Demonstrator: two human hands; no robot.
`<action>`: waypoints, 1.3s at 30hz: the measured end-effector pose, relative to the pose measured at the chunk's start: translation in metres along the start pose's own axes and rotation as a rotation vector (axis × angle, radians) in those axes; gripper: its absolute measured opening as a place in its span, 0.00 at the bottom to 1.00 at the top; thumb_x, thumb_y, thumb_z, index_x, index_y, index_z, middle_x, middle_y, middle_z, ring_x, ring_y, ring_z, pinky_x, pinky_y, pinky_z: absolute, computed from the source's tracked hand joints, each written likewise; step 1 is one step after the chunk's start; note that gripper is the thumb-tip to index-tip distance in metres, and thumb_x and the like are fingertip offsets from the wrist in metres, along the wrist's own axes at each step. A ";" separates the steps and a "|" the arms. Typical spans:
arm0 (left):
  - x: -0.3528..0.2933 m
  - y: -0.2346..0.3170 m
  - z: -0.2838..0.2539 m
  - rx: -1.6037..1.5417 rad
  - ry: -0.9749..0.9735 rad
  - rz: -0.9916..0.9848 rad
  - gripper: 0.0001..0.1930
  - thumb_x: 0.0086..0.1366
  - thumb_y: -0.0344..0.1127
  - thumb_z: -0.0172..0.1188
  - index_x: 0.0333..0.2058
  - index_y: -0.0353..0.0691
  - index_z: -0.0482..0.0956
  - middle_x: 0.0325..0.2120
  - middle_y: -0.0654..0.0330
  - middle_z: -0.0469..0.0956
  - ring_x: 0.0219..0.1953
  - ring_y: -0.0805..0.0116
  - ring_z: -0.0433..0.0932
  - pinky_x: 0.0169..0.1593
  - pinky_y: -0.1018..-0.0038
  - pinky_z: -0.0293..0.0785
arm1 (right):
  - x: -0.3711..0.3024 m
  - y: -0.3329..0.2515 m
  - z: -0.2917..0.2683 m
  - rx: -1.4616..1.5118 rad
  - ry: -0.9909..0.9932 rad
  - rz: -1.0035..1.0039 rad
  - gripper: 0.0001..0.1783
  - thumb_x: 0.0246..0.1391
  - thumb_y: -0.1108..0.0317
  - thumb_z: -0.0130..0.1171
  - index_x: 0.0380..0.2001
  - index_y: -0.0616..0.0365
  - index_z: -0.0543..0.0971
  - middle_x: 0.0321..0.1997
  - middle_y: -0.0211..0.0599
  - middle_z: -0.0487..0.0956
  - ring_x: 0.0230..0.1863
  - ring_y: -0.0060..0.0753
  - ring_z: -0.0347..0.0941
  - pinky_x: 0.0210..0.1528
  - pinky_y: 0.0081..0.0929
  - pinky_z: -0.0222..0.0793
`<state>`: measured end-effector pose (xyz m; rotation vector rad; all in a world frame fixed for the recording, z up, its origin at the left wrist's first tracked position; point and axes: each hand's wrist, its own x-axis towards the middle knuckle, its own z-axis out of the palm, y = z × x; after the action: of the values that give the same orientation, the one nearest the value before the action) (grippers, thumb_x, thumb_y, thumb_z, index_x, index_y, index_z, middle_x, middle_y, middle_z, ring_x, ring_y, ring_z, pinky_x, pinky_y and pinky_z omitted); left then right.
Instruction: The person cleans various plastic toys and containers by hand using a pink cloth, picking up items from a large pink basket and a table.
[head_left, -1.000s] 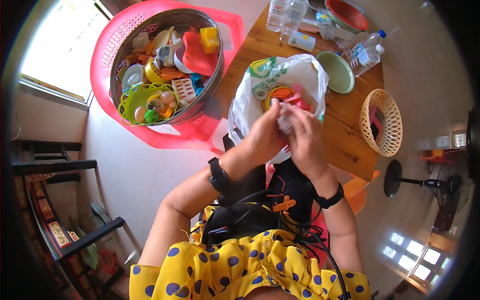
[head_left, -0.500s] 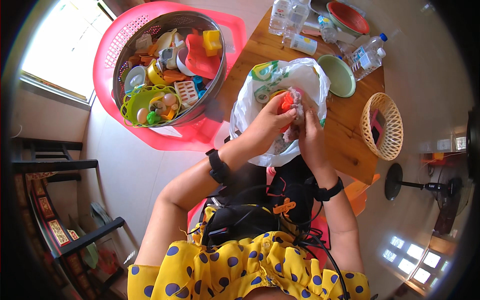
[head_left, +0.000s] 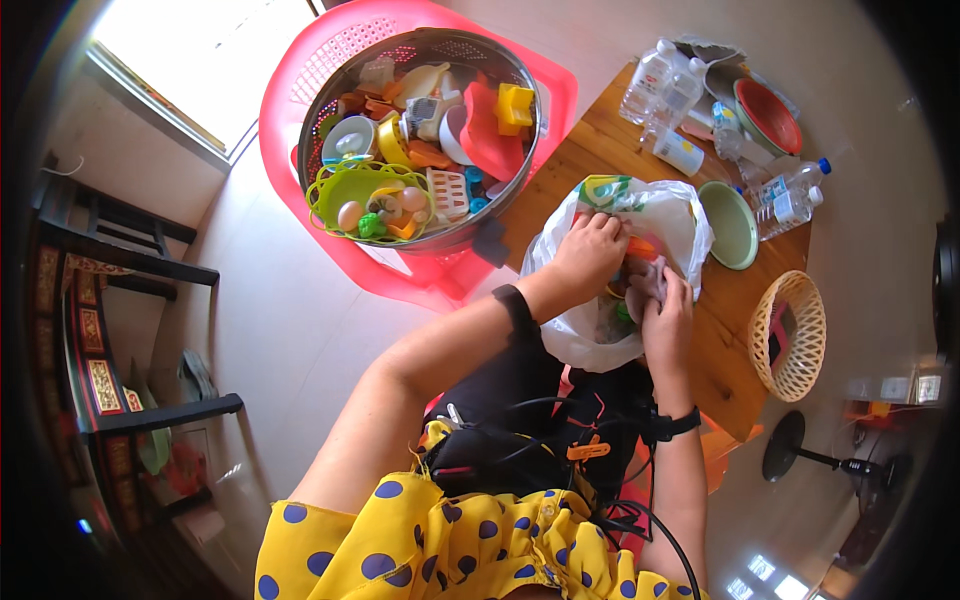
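Observation:
A white plastic bag (head_left: 688,215) with green and yellow print stands gaping at the table's near edge, with colourful small things inside. My left hand (head_left: 592,252) reaches over its left side, fingers curled down; what they hold, if anything, is hidden. Close to those fingertips an orange-red piece (head_left: 642,246) shows. At the bag's right side my right hand (head_left: 668,312) pinches a crumpled greyish-pink cloth (head_left: 648,275), which hangs in the opening. Below the cloth, something green (head_left: 623,312) is partly visible in the bag.
To the left, a metal basket (head_left: 318,112) heaped with plastic toys rests on a pink chair (head_left: 283,90). The wooden table (head_left: 712,365) also bears a green bowl (head_left: 728,225), a red bowl (head_left: 768,115), several clear bottles (head_left: 787,205) and a woven basket (head_left: 812,335). A fan (head_left: 785,445) stands right.
My hands have moved apart; the left now reaches over the bag's left side. The orange-red piece and the cloth, held together before, sit lower in the bag. The whole view has shifted.

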<state>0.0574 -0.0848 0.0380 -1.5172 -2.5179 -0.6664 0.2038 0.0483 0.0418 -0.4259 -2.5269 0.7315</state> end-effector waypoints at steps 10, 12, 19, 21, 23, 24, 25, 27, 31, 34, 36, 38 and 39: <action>0.012 -0.021 -0.072 -0.059 0.408 -0.137 0.15 0.59 0.36 0.65 0.44 0.39 0.80 0.40 0.55 0.77 0.45 0.51 0.75 0.49 0.62 0.75 | -0.003 0.015 -0.011 -0.163 -0.088 0.054 0.21 0.57 0.74 0.54 0.55 0.63 0.73 0.50 0.56 0.75 0.52 0.62 0.72 0.54 0.47 0.70; 0.024 -0.050 -0.077 0.013 0.466 -0.271 0.18 0.58 0.36 0.65 0.47 0.37 0.77 0.44 0.49 0.75 0.49 0.48 0.73 0.53 0.59 0.72 | -0.001 0.012 -0.013 -0.188 -0.111 0.093 0.21 0.57 0.75 0.54 0.55 0.64 0.73 0.50 0.56 0.75 0.52 0.62 0.72 0.55 0.47 0.70; 0.080 -0.136 -0.084 0.215 0.282 -0.631 0.18 0.56 0.28 0.58 0.45 0.28 0.70 0.46 0.42 0.72 0.52 0.45 0.72 0.53 0.60 0.75 | -0.002 0.008 -0.011 -0.094 -0.098 0.085 0.23 0.56 0.76 0.54 0.56 0.65 0.74 0.52 0.57 0.74 0.54 0.62 0.71 0.57 0.46 0.69; 0.090 -0.148 -0.079 0.143 0.215 -0.687 0.21 0.57 0.27 0.57 0.49 0.26 0.69 0.51 0.42 0.71 0.56 0.44 0.71 0.54 0.62 0.76 | -0.004 0.010 -0.011 -0.077 -0.106 0.071 0.24 0.54 0.78 0.54 0.56 0.64 0.73 0.52 0.57 0.74 0.54 0.62 0.71 0.57 0.46 0.68; 0.089 -0.164 -0.061 0.258 0.266 -0.629 0.27 0.59 0.28 0.57 0.56 0.25 0.66 0.57 0.41 0.69 0.60 0.43 0.68 0.58 0.59 0.73 | -0.006 0.011 -0.009 -0.053 -0.109 0.055 0.25 0.53 0.80 0.54 0.56 0.64 0.74 0.51 0.57 0.74 0.54 0.62 0.70 0.58 0.46 0.68; 0.093 -0.163 -0.056 0.333 0.191 -0.559 0.29 0.59 0.29 0.57 0.59 0.25 0.65 0.60 0.41 0.67 0.61 0.43 0.67 0.60 0.58 0.71 | -0.007 0.014 -0.011 -0.039 -0.104 0.076 0.25 0.52 0.80 0.54 0.56 0.64 0.74 0.51 0.56 0.73 0.54 0.61 0.70 0.58 0.46 0.68; 0.098 -0.161 -0.051 0.409 0.114 -0.493 0.30 0.60 0.30 0.56 0.61 0.25 0.64 0.62 0.41 0.66 0.63 0.43 0.66 0.62 0.56 0.69 | -0.011 0.020 -0.013 -0.086 -0.102 0.092 0.26 0.51 0.80 0.54 0.56 0.64 0.74 0.52 0.56 0.73 0.55 0.61 0.70 0.58 0.45 0.68; 0.084 -0.196 -0.042 0.332 0.156 -0.531 0.33 0.58 0.27 0.58 0.62 0.24 0.61 0.57 0.40 0.70 0.60 0.40 0.68 0.59 0.56 0.71 | -0.008 0.013 -0.005 -0.039 -0.125 0.072 0.25 0.50 0.80 0.55 0.55 0.64 0.75 0.52 0.54 0.73 0.55 0.60 0.70 0.58 0.44 0.68; 0.096 -0.161 -0.053 0.251 0.203 -0.596 0.20 0.57 0.28 0.58 0.49 0.27 0.75 0.45 0.46 0.75 0.50 0.46 0.73 0.52 0.58 0.74 | -0.012 0.025 -0.007 -0.033 -0.092 0.120 0.27 0.48 0.82 0.55 0.55 0.65 0.75 0.52 0.53 0.73 0.54 0.60 0.71 0.57 0.44 0.68; 0.088 -0.165 -0.067 0.235 0.201 -0.625 0.11 0.56 0.28 0.59 0.38 0.33 0.81 0.44 0.47 0.75 0.50 0.48 0.73 0.51 0.60 0.75 | -0.010 0.027 0.000 0.029 -0.098 0.118 0.27 0.47 0.83 0.54 0.55 0.66 0.75 0.52 0.53 0.72 0.54 0.60 0.72 0.57 0.45 0.69; 0.081 -0.162 -0.079 0.231 0.205 -0.632 0.12 0.55 0.28 0.61 0.39 0.33 0.81 0.45 0.48 0.74 0.51 0.48 0.72 0.52 0.60 0.75 | -0.006 0.016 -0.005 0.051 -0.121 0.186 0.26 0.47 0.83 0.54 0.54 0.67 0.75 0.53 0.53 0.72 0.54 0.60 0.72 0.58 0.44 0.69; 0.072 -0.153 -0.094 0.265 0.214 -0.613 0.13 0.53 0.29 0.64 0.39 0.35 0.80 0.46 0.49 0.73 0.50 0.49 0.72 0.53 0.61 0.74 | -0.007 0.018 -0.008 0.050 -0.134 0.171 0.27 0.47 0.83 0.53 0.54 0.67 0.75 0.53 0.53 0.72 0.54 0.60 0.72 0.58 0.43 0.69; 0.068 -0.144 -0.103 0.265 0.214 -0.608 0.13 0.53 0.29 0.64 0.39 0.35 0.80 0.46 0.49 0.73 0.50 0.49 0.72 0.53 0.61 0.74 | -0.010 0.021 -0.010 0.047 -0.145 0.165 0.27 0.47 0.83 0.53 0.54 0.66 0.75 0.54 0.53 0.72 0.54 0.60 0.72 0.58 0.43 0.69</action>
<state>-0.1125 -0.1320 0.1086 -0.5529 -2.7491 -0.4910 0.2204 0.0651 0.0341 -0.5901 -2.6254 0.9111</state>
